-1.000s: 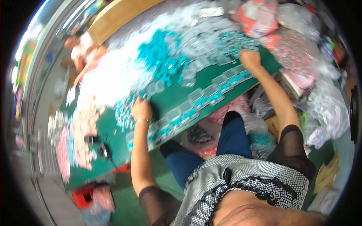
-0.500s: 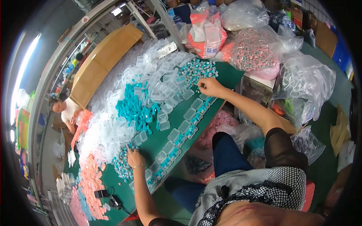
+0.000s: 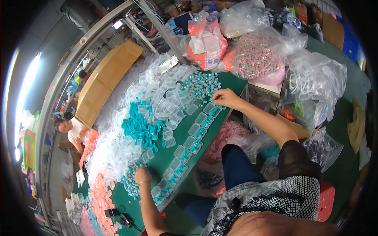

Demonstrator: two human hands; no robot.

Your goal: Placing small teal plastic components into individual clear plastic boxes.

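A slanting row of small clear plastic boxes with flipped-open lids [image 3: 179, 151] runs along the near edge of the green table, with teal pieces [image 3: 195, 146] inside them. At the row's far right end, my right hand [image 3: 225, 98] is over a box with its fingers pinched together; whatever they hold is too small to make out. A heap of small grey-and-teal pieces [image 3: 202, 84] lies just beyond it. My left hand [image 3: 142, 174] is at the edge of a second grey-and-teal heap [image 3: 130, 181], its fingers drawn together, their tips partly hidden.
Teal strap-like parts [image 3: 139, 122] and a large mound of clear boxes [image 3: 112, 147] cover the table's far side. Coral pieces [image 3: 100, 196] and black adapters [image 3: 125, 219] lie at the left. Stuffed plastic bags [image 3: 256, 55] stand at the back right. Another person [image 3: 73, 131] sits far left.
My right hand has moved from beside the far heap to over the box at the row's end. My left hand stays at its heap. The whole view has shifted slightly.
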